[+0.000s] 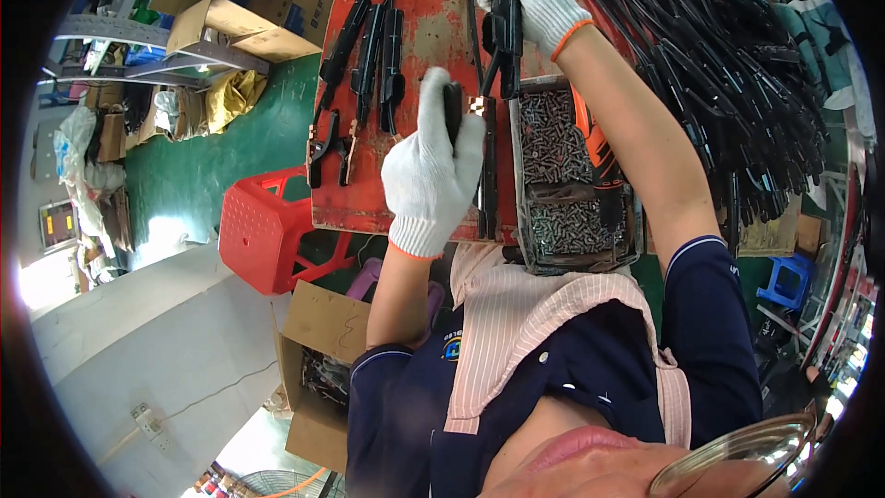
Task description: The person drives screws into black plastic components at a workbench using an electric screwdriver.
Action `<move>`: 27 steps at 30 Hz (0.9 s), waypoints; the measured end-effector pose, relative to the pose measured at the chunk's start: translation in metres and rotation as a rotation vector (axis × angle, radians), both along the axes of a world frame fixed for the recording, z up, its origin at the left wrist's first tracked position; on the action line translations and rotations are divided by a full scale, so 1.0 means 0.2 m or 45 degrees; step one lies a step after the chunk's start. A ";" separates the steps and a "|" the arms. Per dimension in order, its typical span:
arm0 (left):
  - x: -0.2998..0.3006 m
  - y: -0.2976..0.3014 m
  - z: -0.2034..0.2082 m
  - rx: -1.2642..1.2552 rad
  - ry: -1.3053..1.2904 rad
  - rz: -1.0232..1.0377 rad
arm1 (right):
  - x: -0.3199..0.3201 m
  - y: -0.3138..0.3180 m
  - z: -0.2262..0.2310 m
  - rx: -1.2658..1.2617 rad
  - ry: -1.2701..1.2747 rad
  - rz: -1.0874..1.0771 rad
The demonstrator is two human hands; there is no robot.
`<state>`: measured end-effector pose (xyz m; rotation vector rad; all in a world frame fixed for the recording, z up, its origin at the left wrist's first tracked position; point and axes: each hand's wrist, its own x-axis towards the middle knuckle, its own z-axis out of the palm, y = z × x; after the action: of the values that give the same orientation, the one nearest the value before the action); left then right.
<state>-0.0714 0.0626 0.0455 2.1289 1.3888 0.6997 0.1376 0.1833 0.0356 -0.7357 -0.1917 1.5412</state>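
Note:
My left hand [431,175], in a white knit glove with an orange cuff, closes its thumb and fingers around a black clamp [452,112] with copper-coloured jaws. Another white glove covers my right hand [539,2], further up the table, where its fingers wrap a long black plastic housing [504,32] with a cable. Beneath the hands lies the red, worn table [433,23]. A long black part [489,175] stretches toward the table's front edge beside my left hand. Part of each grip is hidden by the gloves.
Right of my hands sits a bin [524,244] of screws with an orange-and-black power screwdriver [604,166] across it. Black cabled housings [728,101] are heaped at right; several more [367,65] lie at left, near a black clamp [332,149]. A red stool [253,235] stands left.

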 end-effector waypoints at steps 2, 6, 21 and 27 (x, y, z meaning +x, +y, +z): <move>0.03 0.04 -0.07 0.103 -0.406 -0.165 | -0.01 -0.05 0.03 0.018 -0.062 -0.004; 0.14 0.06 -0.04 -0.240 -0.552 -0.144 | -0.07 -0.21 0.09 0.293 -0.147 0.114; 0.40 0.11 -0.12 0.306 -0.684 -0.391 | -0.06 -0.42 0.25 0.093 -0.498 -0.440; 0.40 -0.09 -0.08 -1.280 -0.919 -0.240 | 0.14 -0.48 -0.06 0.369 -2.271 -0.685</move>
<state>0.0088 0.0441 0.0302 1.0304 0.8274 0.4573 0.1656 0.0870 0.0238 -1.5578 -1.3425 -0.0250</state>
